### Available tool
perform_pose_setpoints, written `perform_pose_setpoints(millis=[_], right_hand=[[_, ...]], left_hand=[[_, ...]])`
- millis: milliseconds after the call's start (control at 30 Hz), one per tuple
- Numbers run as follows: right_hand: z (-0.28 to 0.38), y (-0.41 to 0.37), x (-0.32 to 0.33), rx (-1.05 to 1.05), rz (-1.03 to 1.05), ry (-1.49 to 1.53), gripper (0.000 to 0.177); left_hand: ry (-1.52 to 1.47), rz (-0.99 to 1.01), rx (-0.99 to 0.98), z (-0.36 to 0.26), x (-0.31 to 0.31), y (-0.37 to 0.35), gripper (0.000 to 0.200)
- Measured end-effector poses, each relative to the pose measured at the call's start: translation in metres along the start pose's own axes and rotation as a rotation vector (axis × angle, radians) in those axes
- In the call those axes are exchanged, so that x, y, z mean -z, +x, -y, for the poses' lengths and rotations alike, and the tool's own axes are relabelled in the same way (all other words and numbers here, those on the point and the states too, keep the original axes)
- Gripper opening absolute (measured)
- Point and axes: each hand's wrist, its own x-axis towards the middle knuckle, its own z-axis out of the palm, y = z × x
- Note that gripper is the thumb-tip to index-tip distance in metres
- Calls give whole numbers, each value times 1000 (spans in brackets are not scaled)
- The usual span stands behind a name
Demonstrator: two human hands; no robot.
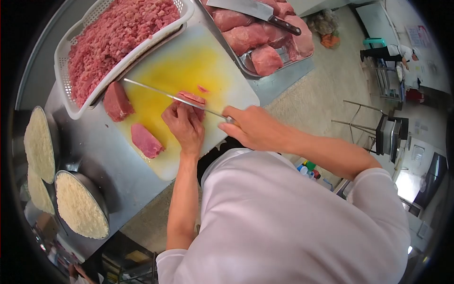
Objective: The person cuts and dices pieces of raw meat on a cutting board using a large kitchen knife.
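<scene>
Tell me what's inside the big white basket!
The white basket is heaped with little chopped bits of pink meat. The meat covers the bottom, so I can't see what, if anything, is underneath.

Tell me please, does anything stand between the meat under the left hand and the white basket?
Yes: the knife, held by the right hand, crosses on the basket side of the meat under the left hand. Beyond it lie cutting board and the raised rim of the basket.

Metal tbl (118,163): 1 bd (239,85), tray (248,69), bowls (98,190)
</scene>
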Motion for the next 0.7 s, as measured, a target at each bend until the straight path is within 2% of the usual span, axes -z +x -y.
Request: perform_pose_setpoints(millis=[100, 233, 367, 433, 467, 533, 567, 700], right_hand=[[4, -8, 8, -82, 99, -8, 31], [-8, 51, -36, 152, -122, 11, 34], [-5, 52, -31, 162, -137, 20, 43], [6, 20, -12, -72, 102, -51, 42], [-2, 17, -13, -64, 108, -52, 42], [-31, 19, -32, -80, 78, -65, 34], [-41, 28, -46, 30, -18, -57, 34], [-30, 43, -40, 68, -121, -71, 35]], left_hand=[[-6, 13, 13, -4, 1, 9, 27], [9, 19, -21, -7, 4, 8, 25], [25, 31, -66, -1, 4, 8, 29], [-7, 15, -31, -1, 2, 7, 26], [-35, 4, 12, 0, 4, 6, 24], [-12, -17, -4, 1, 2, 11, 23], [-3, -12, -16, -1, 3, 7, 22], [-9, -1, -31, -3, 7, 1, 19]])
